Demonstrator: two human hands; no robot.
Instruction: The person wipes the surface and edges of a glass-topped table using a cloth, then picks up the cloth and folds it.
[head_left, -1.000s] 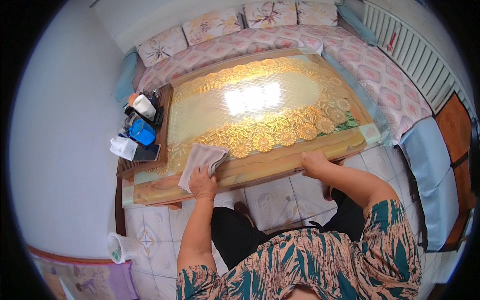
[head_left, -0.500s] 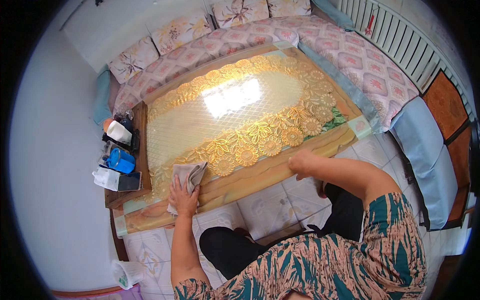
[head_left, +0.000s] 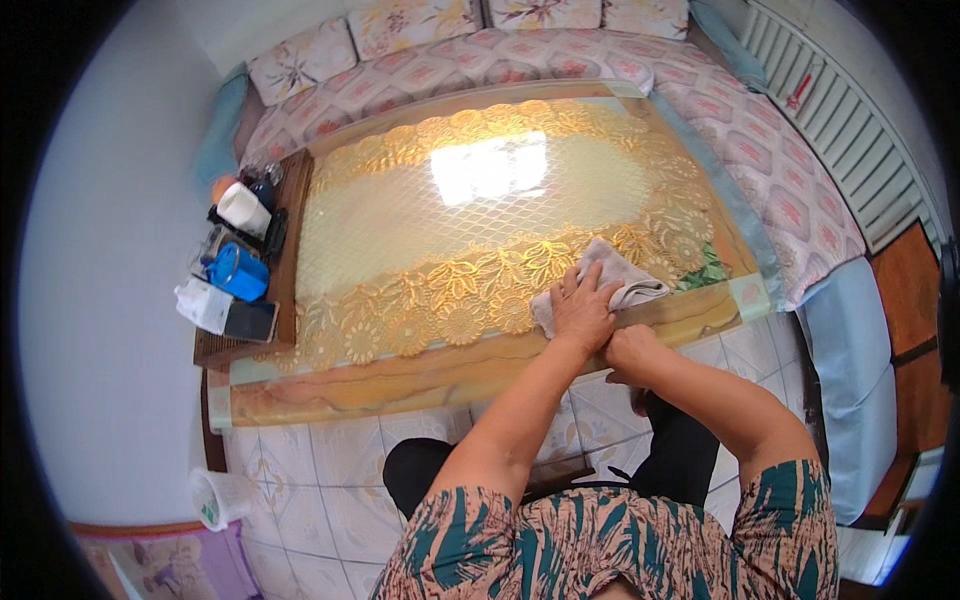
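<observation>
My left hand (head_left: 582, 310) presses down on a crumpled beige-grey cloth (head_left: 635, 282) at the near right part of a low table (head_left: 430, 392). Its fingers are bent and spread over the cloth, which sticks out beyond them to the right. Close beside the left wrist, my right hand (head_left: 632, 350) is curled into a fist at the table's near edge. Whatever may be inside that fist is hidden. A gold flowered lace cover (head_left: 400, 330) lies over the table top, with a bright window reflection in the middle.
On the table's left end stands a brown wooden tray (head_left: 292, 235) with a blue mug (head_left: 238, 272), a white cup (head_left: 243, 209) and a dark phone-like slab (head_left: 252, 321). A patterned couch (head_left: 745, 150) wraps the far and right sides. A white bin (head_left: 217, 498) stands at lower left.
My left hand has swept the cloth from the table's near left to its near right, beside my right hand. The right fist has shifted little. The view has tilted and moved somewhat.
</observation>
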